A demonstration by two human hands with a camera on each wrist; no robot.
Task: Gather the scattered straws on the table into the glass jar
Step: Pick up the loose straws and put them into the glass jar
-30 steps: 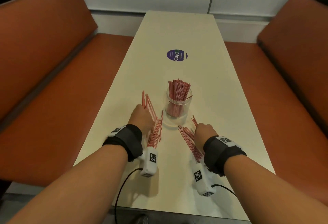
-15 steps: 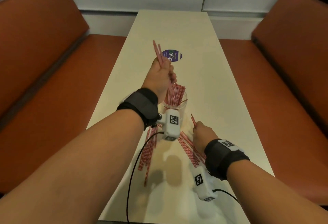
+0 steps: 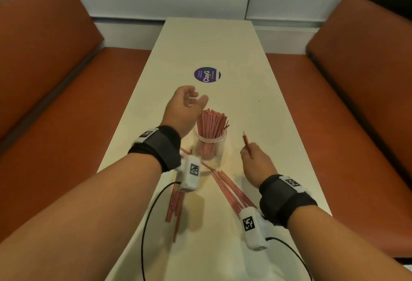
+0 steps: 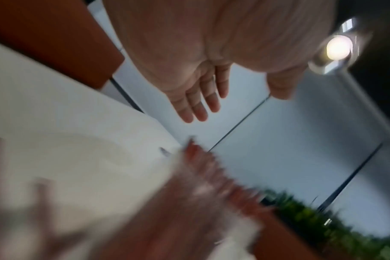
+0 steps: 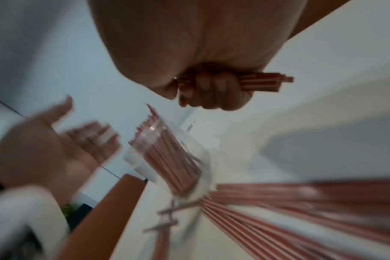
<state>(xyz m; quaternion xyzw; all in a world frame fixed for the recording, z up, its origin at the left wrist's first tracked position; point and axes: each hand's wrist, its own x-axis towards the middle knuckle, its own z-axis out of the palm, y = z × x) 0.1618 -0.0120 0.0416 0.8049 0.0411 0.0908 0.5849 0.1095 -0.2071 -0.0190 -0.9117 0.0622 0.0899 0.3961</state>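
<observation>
A clear glass jar [image 3: 210, 147] stands mid-table, packed with red-and-white striped straws [image 3: 211, 124]; the right wrist view shows the jar [image 5: 167, 158] too, blurred. My left hand [image 3: 189, 102] hovers just left of and above the jar's mouth, fingers [image 4: 196, 107] spread and empty. My right hand [image 3: 254, 160] is right of the jar, fist closed round a small bundle of straws [image 5: 265, 81] whose tip [image 3: 246, 141] pokes up. More loose straws lie on the table: one fan [image 3: 231, 189] near the right wrist, another group [image 3: 175, 205] under the left forearm.
The long cream table [image 3: 209, 42] carries a round purple sticker [image 3: 207, 75] beyond the jar. Orange benches [image 3: 55, 93] flank it on both sides. Black cables [image 3: 147, 225] trail from the wrist cameras toward the near edge.
My left hand held straws above the jar half a second ago; now it is empty and open beside the jar. My right hand has lifted slightly with its bundle.
</observation>
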